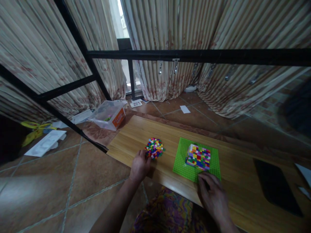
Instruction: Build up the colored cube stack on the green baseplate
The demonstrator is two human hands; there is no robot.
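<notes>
A loose pile of small coloured toy bricks (155, 147) lies on the wooden table. My left hand (140, 166) is at its near-left edge, fingers bent and drawn together against the bricks; whatever is between the fingertips is hidden. To the right, a green baseplate (181, 158) bears a block built of many coloured bricks (198, 157), with a mixed-colour top. Over the plate's front edge, just in front of the block, rests my right hand (213, 191). Its fingers are curled with thumb and forefinger close together, and anything in them is too small to make out.
A clear plastic box (104, 113) with an orange label stands beyond the table's left end, a few bricks inside. A dark flat thing (277, 184) lies at the table's right. Black metal bars (150, 55) cross in front of the curtains (165, 29). White paper (185, 109) is on the tiled floor.
</notes>
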